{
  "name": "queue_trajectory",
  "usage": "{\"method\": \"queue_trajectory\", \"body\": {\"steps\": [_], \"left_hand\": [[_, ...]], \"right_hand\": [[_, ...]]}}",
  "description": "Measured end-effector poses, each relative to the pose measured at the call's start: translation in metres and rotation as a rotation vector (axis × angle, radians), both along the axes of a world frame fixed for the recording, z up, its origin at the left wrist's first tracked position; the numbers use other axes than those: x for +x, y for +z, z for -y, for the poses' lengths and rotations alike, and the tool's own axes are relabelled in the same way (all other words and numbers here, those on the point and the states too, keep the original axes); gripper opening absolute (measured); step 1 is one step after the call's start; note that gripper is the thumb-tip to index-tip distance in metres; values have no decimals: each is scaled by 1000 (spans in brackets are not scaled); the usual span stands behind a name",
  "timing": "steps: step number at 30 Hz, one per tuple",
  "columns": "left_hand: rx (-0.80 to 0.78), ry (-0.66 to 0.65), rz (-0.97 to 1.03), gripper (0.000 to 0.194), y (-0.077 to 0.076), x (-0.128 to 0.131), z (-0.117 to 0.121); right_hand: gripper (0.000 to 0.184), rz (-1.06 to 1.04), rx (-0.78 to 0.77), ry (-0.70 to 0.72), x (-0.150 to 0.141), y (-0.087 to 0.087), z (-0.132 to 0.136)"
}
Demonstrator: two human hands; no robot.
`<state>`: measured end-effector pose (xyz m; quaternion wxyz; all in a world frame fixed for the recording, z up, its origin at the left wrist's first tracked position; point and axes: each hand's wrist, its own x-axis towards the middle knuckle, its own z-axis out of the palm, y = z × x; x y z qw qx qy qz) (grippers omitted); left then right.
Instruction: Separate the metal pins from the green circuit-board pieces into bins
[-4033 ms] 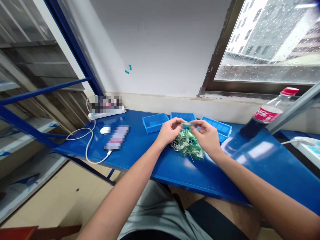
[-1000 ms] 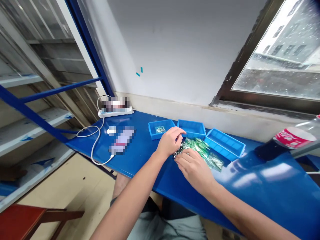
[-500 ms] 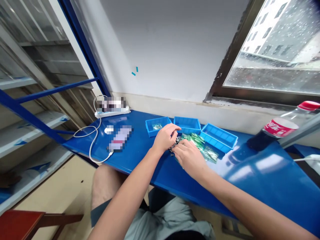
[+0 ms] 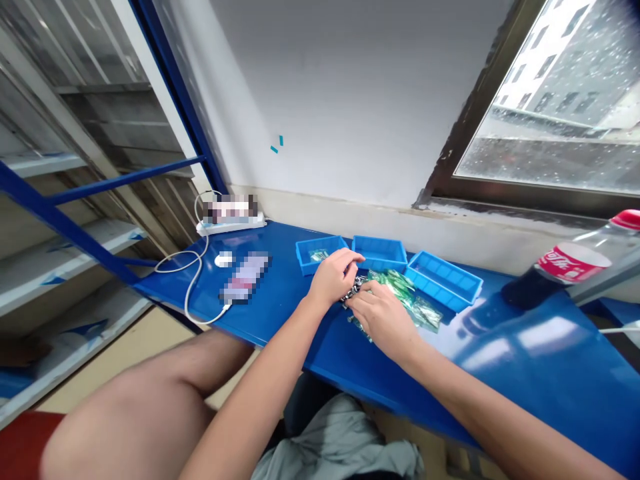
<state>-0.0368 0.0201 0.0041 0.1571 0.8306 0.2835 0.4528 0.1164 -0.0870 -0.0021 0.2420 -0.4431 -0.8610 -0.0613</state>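
The blue bench (image 4: 280, 300) is running across the whole view, below a pale wall (image 4: 350, 100), and it is carrying all the small goods. At its right side a bottle (image 4: 565, 268) with a red cap and dark drink is standing, and it is appearing slanted in this view. The long right tray (image 4: 444, 285) is lying nearest to the bottle, the middle tray (image 4: 380, 257) is sitting beside it, and the left tray (image 4: 307, 265) is holding a few small clear packets (image 4: 319, 255). A white power strip (image 4: 233, 225) is resting near the wall, at the left.

The right hand (image 4: 383, 317) is reaching with palm down over the heap; its grip is bending inward, fingers near together, but I cannot tell if it is pinching a piece. The left hand (image 4: 333, 277) is curving from the other side; its grip is showing a small gap between thumb and forefinger, and what is between its lower fingers I cannot tell.

A phone (image 4: 246, 277), blurred, is lying farther left, with a white cable (image 4: 193, 287) going into it. The green packets (image 4: 397, 283) are lying in a loose pile, just beyond the right hand. The small metal parts (image 4: 356, 288) are gathering between both hands, partly hidden.
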Motion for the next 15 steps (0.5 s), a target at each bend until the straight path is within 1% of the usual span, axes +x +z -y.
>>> {"method": "queue_trajectory", "body": {"steps": [6, 12, 15], "left_hand": [[-11, -2, -22, 29, -1, 0, 3], [1, 3, -21, 29, 2, -1, 3], [4, -3, -15, 29, 4, -1, 4]], "right_hand": [[15, 25, 4, 28, -4, 1, 0], [15, -44, -19, 28, -4, -2, -2], [16, -100, 7, 42, -2, -1, -1]]}}
